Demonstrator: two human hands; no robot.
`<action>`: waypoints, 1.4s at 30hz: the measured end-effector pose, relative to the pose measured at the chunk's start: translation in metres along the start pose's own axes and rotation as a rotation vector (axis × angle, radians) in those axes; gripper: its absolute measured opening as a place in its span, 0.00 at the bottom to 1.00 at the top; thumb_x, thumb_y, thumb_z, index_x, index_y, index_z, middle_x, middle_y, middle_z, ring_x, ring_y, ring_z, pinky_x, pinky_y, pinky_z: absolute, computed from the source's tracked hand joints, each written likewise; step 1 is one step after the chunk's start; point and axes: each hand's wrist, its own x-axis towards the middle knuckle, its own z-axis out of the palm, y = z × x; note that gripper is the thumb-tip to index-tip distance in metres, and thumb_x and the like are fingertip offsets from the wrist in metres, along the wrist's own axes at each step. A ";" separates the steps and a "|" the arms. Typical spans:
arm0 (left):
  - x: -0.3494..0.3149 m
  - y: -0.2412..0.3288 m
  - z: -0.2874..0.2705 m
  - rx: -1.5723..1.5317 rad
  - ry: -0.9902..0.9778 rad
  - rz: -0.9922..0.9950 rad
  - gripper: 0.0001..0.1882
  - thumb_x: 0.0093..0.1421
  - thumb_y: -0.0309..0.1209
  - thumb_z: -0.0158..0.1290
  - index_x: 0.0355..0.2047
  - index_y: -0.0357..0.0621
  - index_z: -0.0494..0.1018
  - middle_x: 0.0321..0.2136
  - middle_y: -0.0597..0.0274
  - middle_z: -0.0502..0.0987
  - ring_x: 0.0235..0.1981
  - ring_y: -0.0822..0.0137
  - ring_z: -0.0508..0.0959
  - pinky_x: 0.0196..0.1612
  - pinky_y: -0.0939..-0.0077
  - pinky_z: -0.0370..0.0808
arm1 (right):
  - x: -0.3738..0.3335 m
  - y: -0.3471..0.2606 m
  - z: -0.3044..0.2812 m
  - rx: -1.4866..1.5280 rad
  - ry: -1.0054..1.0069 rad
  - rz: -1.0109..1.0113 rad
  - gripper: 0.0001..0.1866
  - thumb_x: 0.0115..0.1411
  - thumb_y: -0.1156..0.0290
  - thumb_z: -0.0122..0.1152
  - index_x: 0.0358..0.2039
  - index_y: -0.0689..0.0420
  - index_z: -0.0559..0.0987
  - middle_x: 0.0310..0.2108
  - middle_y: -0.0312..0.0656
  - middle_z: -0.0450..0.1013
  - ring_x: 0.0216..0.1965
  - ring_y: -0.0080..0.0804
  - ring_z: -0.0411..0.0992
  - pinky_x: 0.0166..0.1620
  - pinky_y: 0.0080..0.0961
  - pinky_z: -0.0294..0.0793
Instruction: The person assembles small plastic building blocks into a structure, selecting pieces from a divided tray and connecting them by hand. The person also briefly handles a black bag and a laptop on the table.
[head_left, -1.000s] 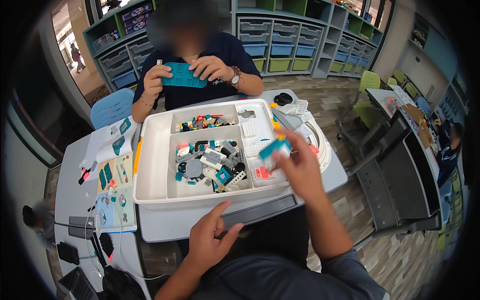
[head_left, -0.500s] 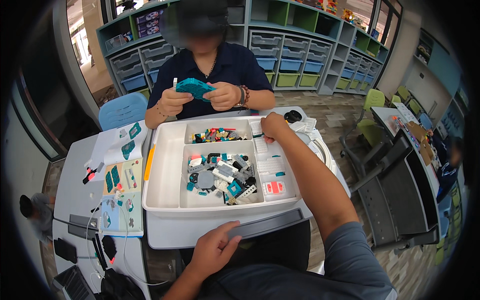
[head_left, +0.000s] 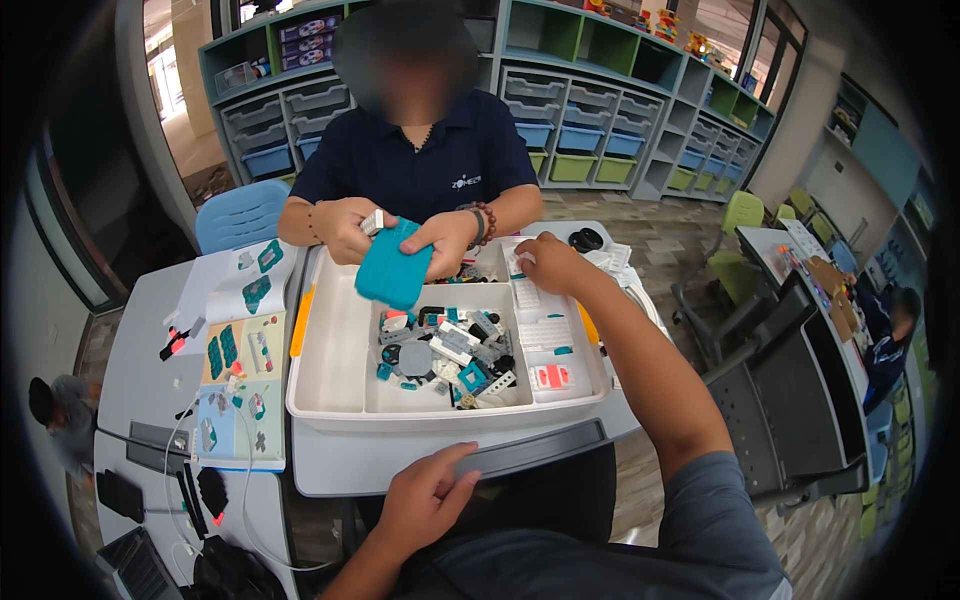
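My right hand (head_left: 548, 264) reaches over the far right of the white sorting tray (head_left: 330, 407). Its fingers are pinched together above the narrow compartment with clear plastic inserts; anything between them is too small to make out. Near the table's front edge, by the long grey recessed strip (head_left: 540, 450), my left hand (head_left: 430, 500) rests with fingers stretched and thumb apart, holding nothing. Mixed building bricks (head_left: 450, 355) in grey, white, teal and black fill the tray's middle compartment. Across from me, a person's hands hold a teal brick-built slab (head_left: 394, 275) and a white piece (head_left: 372, 222).
An open picture instruction booklet (head_left: 243, 390) lies left of the tray, with cables over it. Black wheels (head_left: 586, 239) and white parts sit beyond the tray's far right corner. A blue chair (head_left: 240, 220) and drawer shelves (head_left: 580, 120) stand behind.
The other person has lowered the teal slab over the tray and turned its flat face toward me. My right hand has shifted slightly at the same compartment. My left hand stays put.
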 end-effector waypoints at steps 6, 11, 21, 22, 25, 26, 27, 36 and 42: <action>0.004 -0.002 0.006 0.009 -0.038 -0.014 0.17 0.62 0.25 0.62 0.52 0.42 0.78 0.17 0.70 0.61 0.18 0.78 0.60 0.23 0.81 0.60 | 0.014 0.019 -0.014 0.037 -0.159 -0.148 0.18 0.59 0.74 0.62 0.51 0.52 0.80 0.46 0.50 0.79 0.49 0.47 0.77 0.54 0.40 0.75; 0.004 -0.004 0.008 0.018 -0.057 -0.005 0.15 0.62 0.25 0.62 0.50 0.42 0.80 0.17 0.70 0.62 0.18 0.78 0.60 0.23 0.81 0.60 | 0.007 0.017 -0.024 0.120 -0.150 -0.177 0.15 0.59 0.76 0.63 0.47 0.55 0.79 0.45 0.50 0.79 0.48 0.47 0.77 0.51 0.39 0.75; 0.012 -0.004 0.020 0.027 -0.101 0.006 0.14 0.62 0.26 0.62 0.48 0.43 0.81 0.17 0.68 0.64 0.18 0.77 0.61 0.23 0.80 0.61 | -0.019 0.018 -0.003 0.082 0.039 -0.234 0.11 0.63 0.74 0.62 0.46 0.55 0.75 0.48 0.49 0.74 0.50 0.49 0.74 0.53 0.38 0.74; 0.013 -0.004 0.021 0.034 -0.100 0.015 0.14 0.62 0.26 0.63 0.48 0.43 0.81 0.17 0.68 0.64 0.18 0.77 0.61 0.23 0.80 0.61 | -0.021 0.019 0.002 0.066 0.063 -0.262 0.11 0.62 0.74 0.62 0.46 0.55 0.75 0.48 0.49 0.74 0.50 0.49 0.74 0.53 0.38 0.74; 0.014 -0.003 0.024 0.055 -0.102 0.030 0.14 0.61 0.27 0.63 0.48 0.44 0.81 0.17 0.68 0.65 0.17 0.76 0.62 0.24 0.79 0.62 | -0.021 0.023 0.005 0.060 0.086 -0.292 0.10 0.62 0.73 0.62 0.44 0.56 0.77 0.47 0.49 0.76 0.52 0.48 0.73 0.55 0.38 0.73; 0.015 -0.002 0.023 0.059 -0.108 0.025 0.14 0.61 0.27 0.63 0.48 0.44 0.81 0.17 0.68 0.65 0.17 0.75 0.63 0.24 0.79 0.63 | -0.021 0.024 0.005 0.065 0.085 -0.293 0.09 0.62 0.73 0.62 0.43 0.56 0.77 0.47 0.49 0.76 0.53 0.48 0.73 0.56 0.38 0.73; 0.014 -0.001 0.023 0.065 -0.113 0.018 0.14 0.61 0.27 0.63 0.48 0.44 0.81 0.17 0.68 0.65 0.17 0.75 0.63 0.24 0.79 0.63 | -0.021 0.023 0.005 0.070 0.083 -0.286 0.09 0.61 0.74 0.62 0.42 0.57 0.78 0.46 0.49 0.77 0.53 0.48 0.73 0.56 0.38 0.73; 0.008 -0.010 0.020 0.079 -0.102 0.011 0.14 0.63 0.30 0.63 0.48 0.45 0.81 0.19 0.65 0.70 0.18 0.73 0.64 0.25 0.78 0.65 | -0.030 0.025 -0.001 0.113 0.229 -0.316 0.12 0.58 0.77 0.59 0.42 0.57 0.83 0.46 0.44 0.78 0.52 0.45 0.73 0.56 0.38 0.74; 0.008 -0.001 0.017 0.105 -0.168 -0.039 0.13 0.64 0.33 0.62 0.49 0.47 0.81 0.21 0.62 0.73 0.19 0.71 0.69 0.27 0.76 0.68 | -0.039 0.014 -0.003 0.077 0.165 -0.264 0.13 0.59 0.76 0.59 0.44 0.57 0.83 0.46 0.45 0.79 0.52 0.45 0.73 0.57 0.38 0.73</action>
